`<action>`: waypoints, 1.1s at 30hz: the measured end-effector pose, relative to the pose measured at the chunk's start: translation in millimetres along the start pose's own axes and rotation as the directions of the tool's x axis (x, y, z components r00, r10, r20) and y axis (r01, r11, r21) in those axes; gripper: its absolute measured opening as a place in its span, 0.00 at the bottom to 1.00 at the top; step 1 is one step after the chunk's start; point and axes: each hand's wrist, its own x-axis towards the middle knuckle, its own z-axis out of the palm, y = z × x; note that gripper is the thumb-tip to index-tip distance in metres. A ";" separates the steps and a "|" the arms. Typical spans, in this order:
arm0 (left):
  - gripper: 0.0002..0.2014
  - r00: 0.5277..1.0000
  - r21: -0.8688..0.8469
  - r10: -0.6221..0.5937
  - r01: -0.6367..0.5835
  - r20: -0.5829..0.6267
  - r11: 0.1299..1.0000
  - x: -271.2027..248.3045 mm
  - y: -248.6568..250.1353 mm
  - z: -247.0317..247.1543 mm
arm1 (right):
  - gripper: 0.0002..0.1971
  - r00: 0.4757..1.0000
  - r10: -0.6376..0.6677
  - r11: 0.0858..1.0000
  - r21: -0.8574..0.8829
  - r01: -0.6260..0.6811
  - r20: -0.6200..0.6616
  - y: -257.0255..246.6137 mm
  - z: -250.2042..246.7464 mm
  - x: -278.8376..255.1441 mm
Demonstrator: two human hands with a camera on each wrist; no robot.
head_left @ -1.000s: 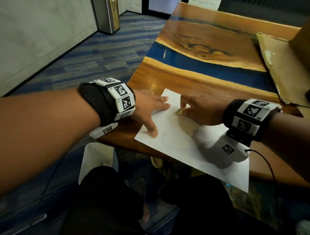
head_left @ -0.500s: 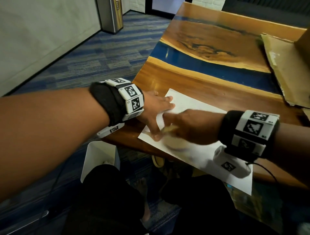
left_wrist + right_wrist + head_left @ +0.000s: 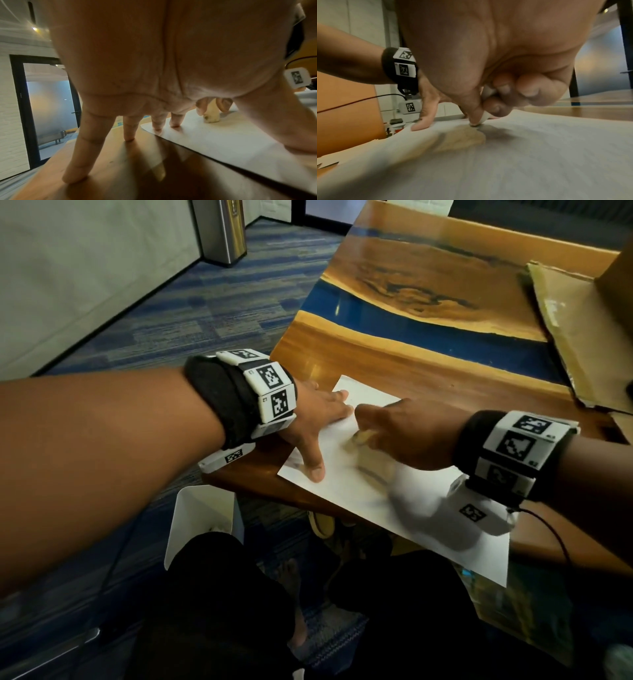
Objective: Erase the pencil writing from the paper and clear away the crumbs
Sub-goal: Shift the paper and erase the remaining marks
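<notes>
A white sheet of paper [image 3: 342,474] lies at the near left corner of the wooden table [image 3: 411,364]. My left hand [image 3: 318,419] is spread flat, thumb and two fingers pressing the paper's left edge [image 3: 223,142], the other fingers [image 3: 82,155] on the wood. My right hand [image 3: 400,433] pinches a small cream eraser [image 3: 361,437] between thumb and fingers, its tip [image 3: 211,117] touching the paper near the left hand. In the right wrist view the eraser [image 3: 485,116] shows under the thumb, blurred by motion. Any pencil marks or crumbs are too faint to see.
A flattened cardboard box [image 3: 582,330] lies at the table's far right. A white bin [image 3: 202,529] stands on the carpet below the table's near left corner. A metal trash can [image 3: 222,231] stands by the far wall. My legs are under the table edge.
My right hand with the eraser has rubbed back and forth across the paper, first toward the near left, now back up beside the left fingers. The left hand stays pressed in place.
</notes>
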 end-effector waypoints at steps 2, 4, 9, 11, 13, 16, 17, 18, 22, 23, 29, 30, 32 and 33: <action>0.66 1.000 0.001 -0.007 0.007 0.006 1.000 0.9 0.4 -1.3 | 0.09 0.994 -0.107 0.994 0.027 0.107 -0.006 -8.0 5.7 -3.6; 0.67 1.000 0.011 -0.009 0.009 0.029 1.000 2.3 0.8 -2.2 | 0.07 0.961 -0.271 0.962 0.041 0.269 0.055 -18.7 14.2 -11.5; 0.63 0.999 0.050 -0.013 0.010 0.045 0.999 -0.3 4.5 -4.7 | 0.08 0.999 -0.046 0.999 0.005 0.046 0.001 13.7 2.9 -9.2; 0.63 0.998 0.042 -0.018 0.015 0.053 0.999 -0.7 5.8 -5.2 | 0.09 0.987 -0.154 0.987 0.044 0.153 0.033 1.7 7.1 -14.6; 0.64 0.998 0.036 -0.017 0.015 0.063 0.999 0.4 7.1 -5.6 | 0.11 0.947 -0.312 0.950 0.062 0.308 0.075 -14.4 15.4 -20.3; 0.62 0.998 0.036 -0.016 0.014 0.063 0.999 1.3 6.1 -5.2 | 0.13 0.994 -0.112 0.993 0.039 0.111 0.010 -0.8 7.6 -7.1; 0.62 0.998 0.036 -0.015 0.013 0.060 0.999 0.9 5.5 -5.1 | 0.13 0.998 -0.049 0.998 0.033 0.050 -0.034 6.1 4.3 -3.7; 0.61 0.998 0.031 -0.014 0.012 0.057 0.999 0.9 5.3 -4.9 | 0.13 0.999 -0.028 0.999 0.033 0.029 -0.046 7.3 4.1 -2.7; 0.62 0.998 0.029 -0.014 0.012 0.060 1.000 2.3 5.1 -4.4 | 0.13 0.970 -0.238 0.971 0.047 0.236 0.047 -27.9 15.9 -11.6; 0.63 0.998 0.029 -0.013 0.011 0.060 1.000 3.0 4.5 -4.2 | 0.14 0.970 -0.240 0.970 0.039 0.238 0.049 -26.9 15.6 -10.0; 0.64 0.999 -0.001 -0.007 0.007 0.050 1.000 2.7 1.9 -3.1 | 0.16 0.994 -0.109 0.993 0.051 0.111 -0.031 -14.1 4.1 -1.1; 0.64 0.999 0.005 -0.006 0.006 0.052 1.000 2.8 2.4 -3.2 | 0.14 0.985 -0.170 0.985 0.031 0.170 -0.007 -22.2 8.5 -4.7; 0.64 0.999 0.017 0.000 -0.001 0.052 1.000 4.1 2.9 -3.0 | 0.12 0.976 -0.214 0.977 -0.005 0.215 0.024 -23.7 12.7 -6.8; 0.64 0.999 0.013 -0.002 0.001 0.051 1.000 4.6 2.7 -2.6 | 0.13 0.989 -0.151 0.989 -0.009 0.151 0.013 -16.3 10.1 -2.6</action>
